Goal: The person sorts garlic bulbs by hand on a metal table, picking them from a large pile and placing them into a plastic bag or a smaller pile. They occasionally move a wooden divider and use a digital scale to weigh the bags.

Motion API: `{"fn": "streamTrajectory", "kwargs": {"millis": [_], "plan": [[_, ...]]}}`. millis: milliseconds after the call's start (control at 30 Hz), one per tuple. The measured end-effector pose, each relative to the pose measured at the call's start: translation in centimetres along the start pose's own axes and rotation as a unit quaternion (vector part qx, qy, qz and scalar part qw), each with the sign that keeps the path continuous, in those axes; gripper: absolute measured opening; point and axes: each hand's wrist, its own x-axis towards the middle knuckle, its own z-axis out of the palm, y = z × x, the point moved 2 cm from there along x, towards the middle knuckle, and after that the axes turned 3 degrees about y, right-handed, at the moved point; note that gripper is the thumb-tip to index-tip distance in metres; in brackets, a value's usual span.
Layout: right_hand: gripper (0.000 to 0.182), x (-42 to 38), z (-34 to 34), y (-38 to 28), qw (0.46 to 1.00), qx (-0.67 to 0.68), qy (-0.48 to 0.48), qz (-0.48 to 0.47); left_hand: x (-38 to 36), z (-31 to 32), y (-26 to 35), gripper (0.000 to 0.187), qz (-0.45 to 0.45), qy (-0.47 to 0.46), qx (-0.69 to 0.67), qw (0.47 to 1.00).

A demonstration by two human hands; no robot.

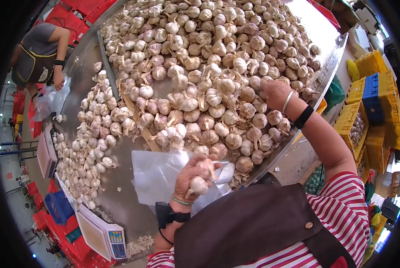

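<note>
My left hand (189, 178), palm up with the fingers curled, holds garlic bulbs; one bulb (198, 185) sits on the palm side and another lies under the fingers. Beneath that hand are clear plastic bags (153, 172), spread at the near edge of the pile. My right hand (277, 94) reaches into the right side of the big heap of garlic bulbs (213, 96). Its fingers are curled against the bulbs, and the fingertips are partly hidden, so what they grip cannot be made out.
A wooden strip (139, 120) and a metal bar part the heap from a smaller garlic pile (86, 156) on the metal table (128, 187). Scales (99, 234) stand along the left edge. Another person (37, 58) handles a plastic bag there. Yellow crates (378, 98) are stacked at right.
</note>
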Motion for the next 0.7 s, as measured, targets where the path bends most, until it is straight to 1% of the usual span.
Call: {"fn": "streamTrajectory", "kwargs": {"millis": [33,67,100,167,200,233,267,300,333,367,400,433,467,500,533,600,633,667,700], "plan": [[0.022,-0.1,-0.2,0.4,1.000,0.016,0.006,-0.002,0.1,-0.1,-0.7,0.033,-0.028,-0.002,0.007,1.000],[0.023,-0.4,-0.5,0.8,0.998,0.031,0.050,-0.022,0.3,0.2,-1.5,0.037,-0.044,-0.029,0.004,0.999],[0.023,-0.8,-0.7,1.1,0.998,0.030,0.047,-0.026,0.5,0.5,-2.1,0.037,-0.041,-0.027,0.000,0.999],[0.019,-2.5,-2.8,0.2,0.979,0.097,0.180,-0.022,0.9,1.5,-3.2,0.054,-0.114,-0.087,-0.001,0.990],[0.025,-3.6,-3.9,-1.1,0.972,0.106,0.211,-0.012,1.4,0.8,-3.7,0.075,-0.158,-0.125,0.050,0.978],[0.027,-4.4,-4.7,-2.8,0.966,0.176,0.186,-0.020,1.6,0.9,-4.0,0.075,-0.156,-0.122,0.046,0.979],[0.029,-5.4,-5.2,-4.7,0.955,0.247,0.162,-0.026,1.8,1.3,-4.5,0.079,-0.164,-0.129,0.005,0.978],[0.029,-6.6,-5.5,-6.9,0.935,0.333,0.116,-0.035,2.0,1.8,-4.8,0.082,-0.172,-0.135,-0.034,0.975],[0.029,-7.8,-6.6,-10.0,0.922,0.382,0.056,-0.028,2.1,2.8,-4.9,0.092,-0.166,-0.120,-0.033,0.978],[0.027,-8.5,-5.8,-12.0,0.905,0.411,0.042,-0.103,2.1,2.6,-4.8,0.092,-0.166,-0.119,-0.034,0.978],[0.031,-9.1,-5.5,-14.1,0.893,0.431,-0.012,-0.129,2.2,2.2,-4.5,0.092,-0.167,-0.113,-0.016,0.979],[0.034,-9.1,-4.4,-14.9,0.875,0.447,-0.041,-0.184,2.3,1.6,-4.0,0.091,-0.165,-0.105,0.005,0.981],[0.037,-8.6,-3.5,-15.0,0.874,0.458,-0.021,-0.161,1.9,1.0,-4.0,0.087,-0.171,-0.128,-0.091,0.973],[0.040,-8.0,-2.8,-14.8,0.868,0.474,-0.004,-0.145,1.9,-2.1,-3.9,0.085,-0.138,-0.165,-0.072,0.974],[0.037,-6.9,-2.3,-14.4,0.891,0.438,0.022,-0.113,1.3,-2.2,-2.5,0.086,-0.076,-0.151,-0.085,0.982],[0.034,-5.8,-0.5,-13.2,0.951,0.284,0.030,-0.116,0.0,-3.4,2.0,0.085,0.042,-0.133,-0.091,0.986],[0.035,-6.0,0.2,-13.3,0.967,0.225,0.029,-0.117,-1.2,-3.7,5.3,0.082,0.108,-0.107,-0.098,0.984],[0.032,-6.1,1.1,-13.5,0.977,0.179,0.013,-0.117,-2.2,-5.5,9.0,0.078,0.179,-0.076,-0.057,0.979],[0.026,-6.4,1.5,-13.7,0.981,0.148,-0.015,-0.126,-3.7,-5.2,12.6,0.069,0.247,-0.007,-0.023,0.969]]}}
